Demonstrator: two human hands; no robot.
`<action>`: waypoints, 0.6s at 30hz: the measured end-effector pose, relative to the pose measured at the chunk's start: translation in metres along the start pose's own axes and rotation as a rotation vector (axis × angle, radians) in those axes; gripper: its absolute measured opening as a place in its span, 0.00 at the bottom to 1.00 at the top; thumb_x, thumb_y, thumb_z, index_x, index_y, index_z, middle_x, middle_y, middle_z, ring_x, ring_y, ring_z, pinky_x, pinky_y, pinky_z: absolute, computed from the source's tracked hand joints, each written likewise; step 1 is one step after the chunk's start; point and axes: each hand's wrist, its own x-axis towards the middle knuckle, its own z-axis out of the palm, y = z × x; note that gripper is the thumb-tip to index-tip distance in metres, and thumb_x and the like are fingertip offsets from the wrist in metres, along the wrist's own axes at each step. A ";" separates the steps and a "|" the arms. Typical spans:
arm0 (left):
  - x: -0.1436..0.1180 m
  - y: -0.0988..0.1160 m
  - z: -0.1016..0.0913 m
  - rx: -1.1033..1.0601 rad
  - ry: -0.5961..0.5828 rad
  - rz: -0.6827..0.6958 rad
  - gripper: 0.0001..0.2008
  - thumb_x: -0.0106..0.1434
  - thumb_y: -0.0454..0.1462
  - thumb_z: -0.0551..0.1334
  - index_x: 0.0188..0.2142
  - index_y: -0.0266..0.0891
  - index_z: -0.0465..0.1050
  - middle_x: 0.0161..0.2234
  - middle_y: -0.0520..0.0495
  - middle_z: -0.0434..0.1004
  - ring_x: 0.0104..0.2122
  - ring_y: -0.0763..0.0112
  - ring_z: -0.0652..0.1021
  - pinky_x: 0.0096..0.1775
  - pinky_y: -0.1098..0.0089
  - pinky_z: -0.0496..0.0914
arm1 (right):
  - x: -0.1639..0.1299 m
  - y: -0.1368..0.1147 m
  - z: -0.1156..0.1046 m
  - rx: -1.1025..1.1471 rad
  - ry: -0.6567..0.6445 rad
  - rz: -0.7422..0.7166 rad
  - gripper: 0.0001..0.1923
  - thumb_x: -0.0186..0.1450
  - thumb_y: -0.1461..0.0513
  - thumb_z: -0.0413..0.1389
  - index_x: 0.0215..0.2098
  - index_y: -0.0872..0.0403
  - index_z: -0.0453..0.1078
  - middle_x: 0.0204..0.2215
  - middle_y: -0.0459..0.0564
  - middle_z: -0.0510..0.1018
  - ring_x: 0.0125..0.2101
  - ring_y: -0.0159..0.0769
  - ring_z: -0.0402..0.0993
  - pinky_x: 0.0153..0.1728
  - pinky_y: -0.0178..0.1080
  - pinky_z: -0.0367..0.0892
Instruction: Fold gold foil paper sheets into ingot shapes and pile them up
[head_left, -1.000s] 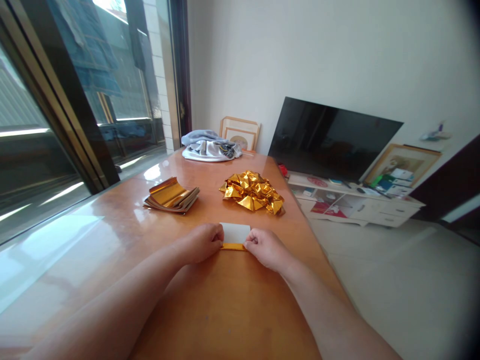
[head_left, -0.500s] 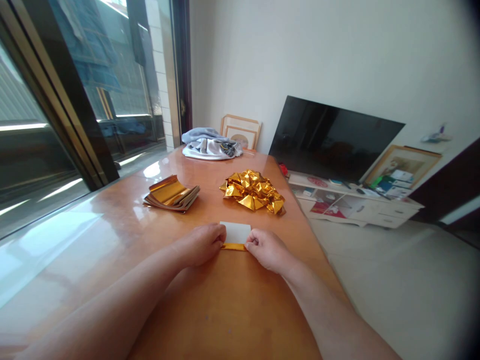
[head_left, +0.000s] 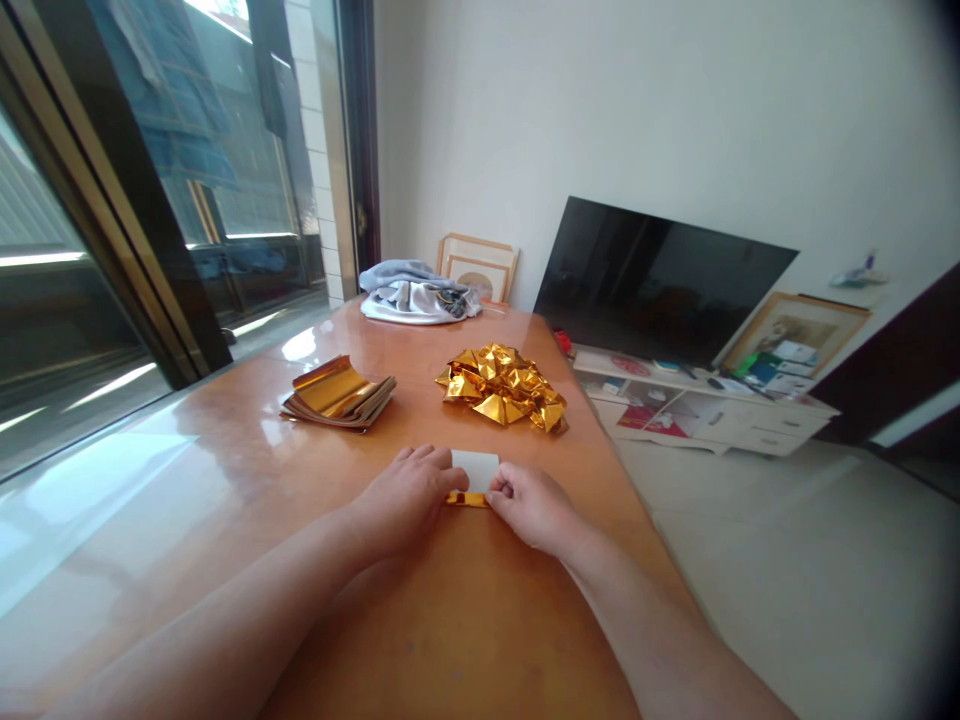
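A sheet of gold foil paper (head_left: 475, 468) lies on the table, pale side up, with its near edge folded over into a narrow gold strip. At its left edge my left hand (head_left: 421, 490) is closed on the paper, the index finger bent down onto the strip. My right hand (head_left: 531, 505) pinches the right end of the fold between thumb and fingers. Beyond my hands sits a heap of folded gold foil pieces (head_left: 501, 388). Left of the heap is a stack of loose gold foil sheets (head_left: 339, 393), the top one curled.
The glossy wooden table (head_left: 397, 620) ends along a slanting right edge. Bundled grey clothing (head_left: 420, 295) sits at its far end, in front of leaning picture frames (head_left: 478, 265). A television (head_left: 660, 280) stands on a white cabinet (head_left: 720, 415) to the right; a glass door (head_left: 202, 200) is on the left.
My left hand has moved slightly in over the sheet, its index finger now reaching onto the folded strip. My right hand keeps its pinch. The view has shifted slightly.
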 end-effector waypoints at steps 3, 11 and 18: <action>0.001 0.006 0.001 -0.002 -0.058 0.069 0.11 0.66 0.32 0.56 0.39 0.43 0.77 0.38 0.45 0.72 0.41 0.61 0.72 0.42 0.65 0.63 | 0.000 -0.001 0.000 -0.010 0.002 0.000 0.05 0.64 0.59 0.56 0.31 0.51 0.70 0.30 0.45 0.78 0.29 0.32 0.69 0.26 0.33 0.51; -0.004 0.019 0.000 0.107 -0.126 0.085 0.11 0.65 0.31 0.57 0.42 0.42 0.77 0.39 0.43 0.74 0.39 0.59 0.73 0.37 0.64 0.64 | -0.002 -0.001 0.002 -0.050 0.027 -0.024 0.02 0.64 0.62 0.56 0.32 0.51 0.70 0.32 0.45 0.78 0.32 0.33 0.70 0.29 0.33 0.54; -0.008 0.022 -0.003 0.184 -0.111 0.100 0.13 0.67 0.36 0.57 0.49 0.46 0.75 0.39 0.42 0.74 0.38 0.60 0.74 0.41 0.60 0.64 | -0.006 -0.005 0.003 -0.062 0.056 -0.030 0.03 0.66 0.61 0.55 0.33 0.50 0.69 0.33 0.45 0.77 0.34 0.34 0.71 0.30 0.34 0.54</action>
